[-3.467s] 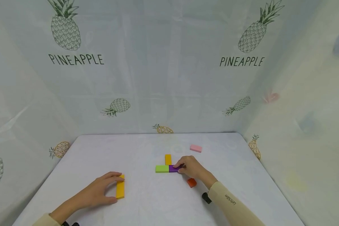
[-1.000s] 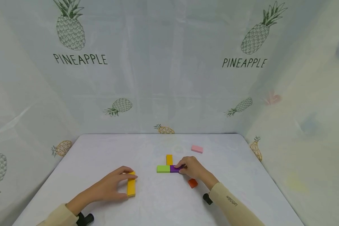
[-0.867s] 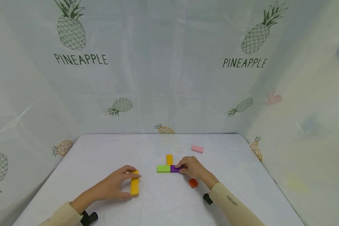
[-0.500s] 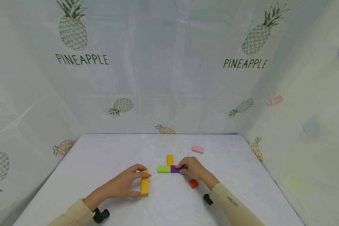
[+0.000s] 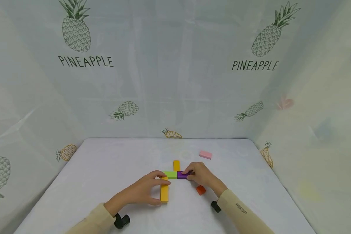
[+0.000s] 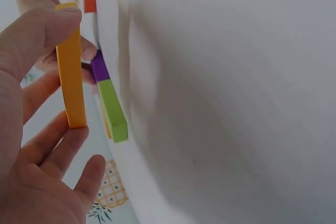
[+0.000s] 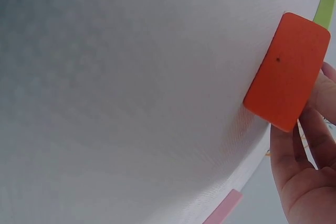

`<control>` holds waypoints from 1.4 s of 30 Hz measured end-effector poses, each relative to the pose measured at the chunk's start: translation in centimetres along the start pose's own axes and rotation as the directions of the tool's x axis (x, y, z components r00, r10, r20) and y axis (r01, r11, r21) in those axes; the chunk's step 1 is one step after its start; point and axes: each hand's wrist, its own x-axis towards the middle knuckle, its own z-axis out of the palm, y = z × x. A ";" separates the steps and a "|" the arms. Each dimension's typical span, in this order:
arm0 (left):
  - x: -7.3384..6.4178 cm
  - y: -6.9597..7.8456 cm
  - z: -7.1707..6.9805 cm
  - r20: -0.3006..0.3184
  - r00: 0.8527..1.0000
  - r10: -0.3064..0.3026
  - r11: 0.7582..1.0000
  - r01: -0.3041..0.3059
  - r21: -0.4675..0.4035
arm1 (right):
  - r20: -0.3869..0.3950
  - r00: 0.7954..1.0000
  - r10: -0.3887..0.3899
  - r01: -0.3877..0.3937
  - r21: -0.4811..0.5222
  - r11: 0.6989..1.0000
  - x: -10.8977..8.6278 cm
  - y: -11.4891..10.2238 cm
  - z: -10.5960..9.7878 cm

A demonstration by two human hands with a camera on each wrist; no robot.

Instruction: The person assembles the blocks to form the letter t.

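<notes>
My left hand (image 5: 141, 192) grips a long yellow block (image 5: 164, 192) by its two ends, thumb at the near end and fingertips at the far one. In the left wrist view this block (image 6: 71, 77) is raised off the tabletop, its shadow falling beside it. From the head it overlaps the left part of a lime-green block (image 5: 172, 175). My right hand (image 5: 201, 174) pinches a purple block (image 5: 182, 175) whose left end meets the green one. Behind that pair, a shorter yellow block (image 5: 176, 165) stands end-on near their joint.
An orange-red block (image 5: 201, 190) stands just in front of my right hand, large in the right wrist view. Farther back lies a pink block (image 5: 205, 155). The white table (image 5: 120, 152) ends at a pineapple-print curtain (image 5: 169, 81) behind and at both sides.
My left hand has carried the long yellow block rightward from the left side of the table to the green block's left part. The right hand stays on the purple block.
</notes>
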 end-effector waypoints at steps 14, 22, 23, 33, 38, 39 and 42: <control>2.0 2.4 1.2 0.048 0.999 0.008 1.000 -0.008 -0.002 | -0.005 1.000 -0.025 0.025 -0.008 1.000 0.0 0.0 -0.1; 3.2 3.0 1.8 0.043 0.999 0.033 0.999 -0.035 0.029 | -0.012 0.999 -0.031 0.031 -0.003 1.000 0.2 0.4 0.1; 3.3 3.1 1.9 0.044 0.998 0.033 0.999 -0.035 0.033 | -0.012 1.000 -0.027 0.027 0.000 1.000 0.2 0.4 0.1; 3.6 3.5 2.5 0.059 0.998 0.024 1.000 -0.025 0.012 | -0.001 1.000 -0.023 0.023 0.029 0.999 0.1 0.1 0.0; 3.7 3.2 2.9 0.078 0.997 0.020 1.000 -0.021 0.012 | -0.003 1.000 -0.019 0.019 0.026 0.999 -0.1 -0.1 -0.1; 3.8 3.1 3.0 0.084 0.996 0.018 1.000 -0.019 0.017 | -0.003 1.000 -0.019 0.019 0.025 1.000 -0.1 -0.1 -0.1; 3.8 2.7 3.4 0.094 0.996 0.008 1.000 -0.010 0.028 | -0.002 1.000 -0.017 0.017 0.023 1.000 -0.1 -0.1 -0.1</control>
